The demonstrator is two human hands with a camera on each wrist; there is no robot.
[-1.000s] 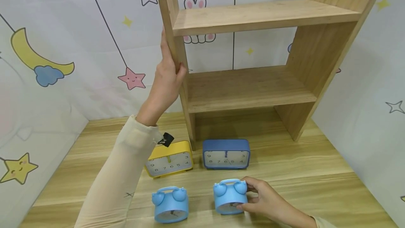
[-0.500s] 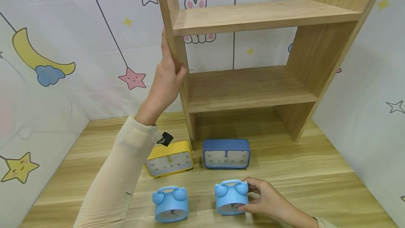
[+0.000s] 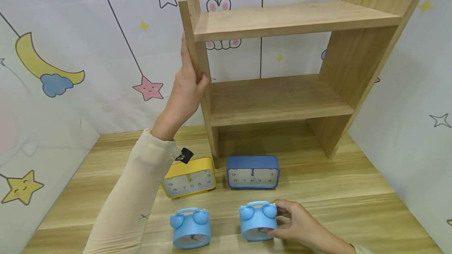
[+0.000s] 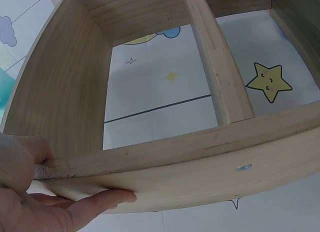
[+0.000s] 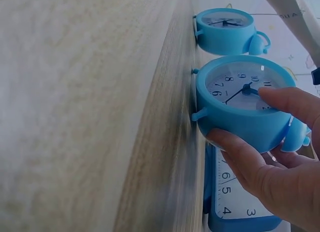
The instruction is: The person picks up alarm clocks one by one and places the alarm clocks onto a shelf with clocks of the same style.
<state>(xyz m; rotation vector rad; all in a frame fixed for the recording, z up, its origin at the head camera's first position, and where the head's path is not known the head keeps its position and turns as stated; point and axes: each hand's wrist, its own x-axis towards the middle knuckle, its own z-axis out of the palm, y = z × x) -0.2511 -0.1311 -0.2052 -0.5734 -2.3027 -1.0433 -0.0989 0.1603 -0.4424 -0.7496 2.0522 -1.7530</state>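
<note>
In the head view my left hand (image 3: 185, 89) grips the left side panel of a small wooden shelf (image 3: 282, 99), thumb over its front edge. The left wrist view has that panel (image 4: 190, 179) between the thumb and the fingers (image 4: 107, 198). Lower down, my right hand (image 3: 300, 226) pinches the right side of a light blue twin-bell alarm clock (image 3: 257, 220), which stands on the tabletop. The right wrist view shows one finger or thumb on its glass front and other fingers behind its round body (image 5: 245, 132).
Another light blue alarm clock (image 3: 192, 228) stands to the left. Behind are a yellow rectangular clock (image 3: 190, 181), partly behind the left sleeve (image 3: 127, 203), and a dark blue rectangular clock (image 3: 252, 162) before the shelf. A patterned cloth wall (image 3: 106, 62) encloses the wooden table (image 3: 353, 191).
</note>
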